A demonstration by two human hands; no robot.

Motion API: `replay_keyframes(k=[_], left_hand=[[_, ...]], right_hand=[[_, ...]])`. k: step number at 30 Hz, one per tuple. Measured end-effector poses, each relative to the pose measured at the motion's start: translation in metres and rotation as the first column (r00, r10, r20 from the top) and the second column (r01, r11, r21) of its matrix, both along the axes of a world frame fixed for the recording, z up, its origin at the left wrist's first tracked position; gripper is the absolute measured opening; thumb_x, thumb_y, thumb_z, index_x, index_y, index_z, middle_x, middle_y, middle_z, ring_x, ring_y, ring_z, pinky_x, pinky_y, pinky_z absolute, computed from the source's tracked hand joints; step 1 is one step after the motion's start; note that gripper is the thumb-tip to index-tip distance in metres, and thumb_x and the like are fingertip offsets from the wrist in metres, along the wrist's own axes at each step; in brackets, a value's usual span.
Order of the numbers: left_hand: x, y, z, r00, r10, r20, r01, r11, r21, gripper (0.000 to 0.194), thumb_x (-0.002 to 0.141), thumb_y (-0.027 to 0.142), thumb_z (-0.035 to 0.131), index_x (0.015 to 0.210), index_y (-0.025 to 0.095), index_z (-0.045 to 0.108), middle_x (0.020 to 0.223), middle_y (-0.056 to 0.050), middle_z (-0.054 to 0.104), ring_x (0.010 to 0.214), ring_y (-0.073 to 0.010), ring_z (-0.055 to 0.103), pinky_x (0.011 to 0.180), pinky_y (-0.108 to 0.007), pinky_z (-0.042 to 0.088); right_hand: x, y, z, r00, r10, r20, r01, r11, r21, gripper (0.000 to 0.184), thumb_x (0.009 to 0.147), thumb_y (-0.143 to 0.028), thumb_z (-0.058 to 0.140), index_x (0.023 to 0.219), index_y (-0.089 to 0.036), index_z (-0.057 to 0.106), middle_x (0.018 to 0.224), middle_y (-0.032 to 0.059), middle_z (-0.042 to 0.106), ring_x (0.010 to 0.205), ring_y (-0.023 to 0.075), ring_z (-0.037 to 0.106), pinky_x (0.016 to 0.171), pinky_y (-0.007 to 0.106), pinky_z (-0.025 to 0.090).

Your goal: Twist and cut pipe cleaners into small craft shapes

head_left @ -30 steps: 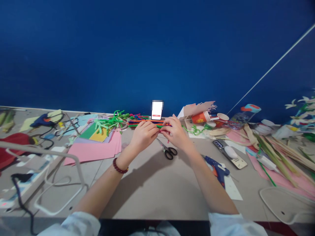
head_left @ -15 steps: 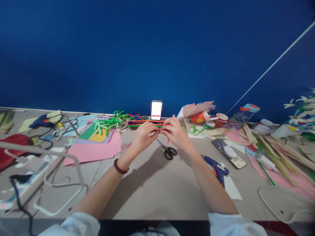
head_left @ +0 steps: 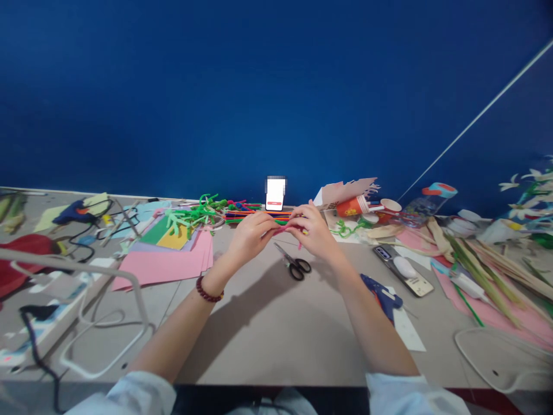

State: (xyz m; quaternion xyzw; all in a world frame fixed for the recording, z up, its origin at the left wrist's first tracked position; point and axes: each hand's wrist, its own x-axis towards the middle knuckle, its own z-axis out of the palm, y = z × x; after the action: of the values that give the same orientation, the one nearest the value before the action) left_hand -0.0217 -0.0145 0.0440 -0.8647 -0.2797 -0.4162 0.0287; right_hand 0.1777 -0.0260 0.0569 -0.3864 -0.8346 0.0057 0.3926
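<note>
Your left hand (head_left: 250, 236) and right hand (head_left: 313, 230) both had closed grips on a pink pipe cleaner (head_left: 285, 229), pinched between the fingers above the desk (head_left: 268, 328). Black-handled scissors (head_left: 294, 267) lay just below your hands. Colored pipe cleaners (head_left: 259, 216) lay just beyond them, pink paper sheets (head_left: 164, 265) to the left, a blue glue gun (head_left: 382, 298) to the right.

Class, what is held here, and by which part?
A pink pipe cleaner, pinched on either side of its visible stretch by the left hand and right hand.
</note>
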Motion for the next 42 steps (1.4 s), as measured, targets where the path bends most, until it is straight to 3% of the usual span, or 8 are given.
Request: replay_keyframes(k=[8, 12, 16, 21, 33, 42], left_hand=[[0.001, 0.001, -0.001, 0.998, 0.0, 0.059, 0.001, 1.0, -0.01, 0.012, 0.088, 0.024, 0.055, 0.087, 0.019, 0.065, 0.084, -0.006, 0.068, 0.081, -0.0174, 0.06, 0.075, -0.033, 0.048], [-0.004, 0.001, 0.0, 0.983, 0.014, 0.183, 0.015, 0.988, -0.154, 0.017, 0.085, 0.031, 0.058, 0.095, 0.019, 0.065, 0.092, -0.008, 0.068, 0.088, -0.0184, 0.062, 0.077, -0.033, 0.052], [-0.012, 0.006, -0.002, 0.958, -0.004, 0.285, 0.11, 0.928, -0.355, 0.026, 0.084, 0.035, 0.06, 0.102, 0.018, 0.064, 0.1, -0.009, 0.068, 0.093, -0.0188, 0.064, 0.071, -0.027, 0.056], [-0.014, 0.008, -0.002, 0.948, 0.031, 0.316, 0.115, 0.894, -0.433, 0.022, 0.08, 0.032, 0.065, 0.096, 0.017, 0.066, 0.097, -0.008, 0.069, 0.091, -0.0185, 0.065, 0.07, -0.026, 0.055], [-0.008, 0.004, 0.004, 0.952, -0.028, 0.306, 0.125, 0.944, -0.304, 0.016, 0.081, 0.032, 0.065, 0.087, 0.018, 0.07, 0.084, -0.007, 0.066, 0.085, -0.0171, 0.061, 0.072, -0.028, 0.05], [-0.003, 0.005, -0.002, 0.935, -0.077, 0.345, 0.156, 0.966, -0.206, 0.012, 0.08, 0.029, 0.066, 0.083, 0.019, 0.07, 0.08, -0.005, 0.064, 0.082, -0.0159, 0.058, 0.072, -0.029, 0.048]], right_hand=[[0.0, 0.0, 0.0, 1.0, -0.01, -0.005, 0.01, 1.0, 0.022, 0.015, 0.086, -0.029, 0.056, 0.079, -0.023, 0.068, 0.09, 0.0043, 0.062, 0.092, 0.0196, 0.057, 0.111, 0.054, 0.02], [0.001, -0.001, 0.002, 0.999, -0.046, 0.025, 0.045, 0.998, 0.037, 0.013, 0.085, -0.028, 0.057, 0.082, -0.024, 0.068, 0.093, 0.0048, 0.063, 0.096, 0.021, 0.056, 0.111, 0.056, 0.021], [0.002, -0.002, 0.003, 0.991, -0.119, 0.06, 0.111, 0.986, 0.126, 0.012, 0.084, -0.026, 0.058, 0.079, -0.024, 0.069, 0.118, 0.0073, 0.056, 0.121, 0.0268, 0.043, 0.11, 0.056, 0.024], [0.001, -0.004, 0.002, 0.98, -0.174, 0.094, 0.155, 0.972, 0.178, 0.012, 0.084, -0.024, 0.057, 0.078, -0.022, 0.067, 0.132, 0.0073, 0.047, 0.129, 0.0293, 0.035, 0.109, 0.058, 0.025], [-0.004, -0.003, -0.004, 0.969, -0.24, 0.052, 0.219, 0.941, 0.257, 0.011, 0.084, -0.025, 0.057, 0.081, -0.022, 0.067, 0.133, 0.0079, 0.047, 0.127, 0.0282, 0.038, 0.107, 0.054, 0.03], [-0.012, -0.006, -0.005, 0.979, -0.186, 0.086, 0.161, 0.957, 0.24, 0.015, 0.085, -0.029, 0.058, 0.083, -0.025, 0.072, 0.129, 0.0069, 0.052, 0.123, 0.0266, 0.041, 0.108, 0.053, 0.026]])
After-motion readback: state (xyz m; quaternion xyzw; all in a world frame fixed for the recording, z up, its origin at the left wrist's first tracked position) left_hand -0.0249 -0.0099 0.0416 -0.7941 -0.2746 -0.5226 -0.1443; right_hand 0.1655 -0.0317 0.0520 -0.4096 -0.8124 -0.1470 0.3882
